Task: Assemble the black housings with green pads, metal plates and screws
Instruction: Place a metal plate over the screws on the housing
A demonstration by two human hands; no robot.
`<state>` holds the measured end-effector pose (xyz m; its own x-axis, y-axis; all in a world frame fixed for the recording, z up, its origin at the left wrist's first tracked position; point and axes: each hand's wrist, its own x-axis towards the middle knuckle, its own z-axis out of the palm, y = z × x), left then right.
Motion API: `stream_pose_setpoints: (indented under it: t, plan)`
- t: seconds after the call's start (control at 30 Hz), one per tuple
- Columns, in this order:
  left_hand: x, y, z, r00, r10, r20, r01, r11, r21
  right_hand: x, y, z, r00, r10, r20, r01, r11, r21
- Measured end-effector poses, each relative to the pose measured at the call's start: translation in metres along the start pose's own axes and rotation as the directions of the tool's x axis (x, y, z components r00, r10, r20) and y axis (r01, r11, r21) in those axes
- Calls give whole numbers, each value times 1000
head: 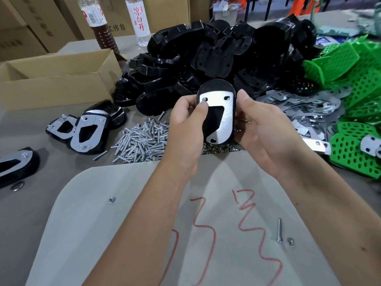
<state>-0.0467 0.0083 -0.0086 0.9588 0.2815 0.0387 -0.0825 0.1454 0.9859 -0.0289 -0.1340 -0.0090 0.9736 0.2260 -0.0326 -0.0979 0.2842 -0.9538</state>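
Observation:
Both hands hold one black housing (pixel 215 84) upright above the table, with a metal plate (pixel 225 118) lying on its face. My left hand (pixel 185 124) grips its left edge, thumb pressing on the plate near a screw in the upper left hole. My right hand (pixel 261 129) curls round the right edge. Behind lies a big heap of black housings (pixel 216 52), a pile of screws (pixel 142 139), loose metal plates (pixel 305 108) and green perforated pads (pixel 358 83) on the right. Finished assemblies (pixel 84 131) lie at the left.
An open cardboard box (pixel 55 79) stands at the back left, with two bottles (pixel 140 21) behind it. A pale sheet with red marks (pixel 144 203) covers the near table, carrying a loose screw (pixel 279 230) and nuts (pixel 112 200). Another assembly (pixel 18 164) lies at the far left.

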Motion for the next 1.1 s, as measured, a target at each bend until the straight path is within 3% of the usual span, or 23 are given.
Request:
stream_pose_setpoints:
  t: [0.37,0.57,0.93,1.1]
  plan:
    - [-2,-5,6,994,111,-24,-109,991,72,-4,2,16,976,-116,-184,107,992,-61]
    - [-6,-4,5,983,183,7,-183,977,105,-4,4,20,966,-31,-258,38,999,21]
    - [-7,-5,6,997,69,17,-71,987,142,-4,4,19,956,-5,-293,29,997,78]
    - [-9,-7,8,984,174,-23,-161,947,279,-4,4,20,951,24,-309,21,989,144]
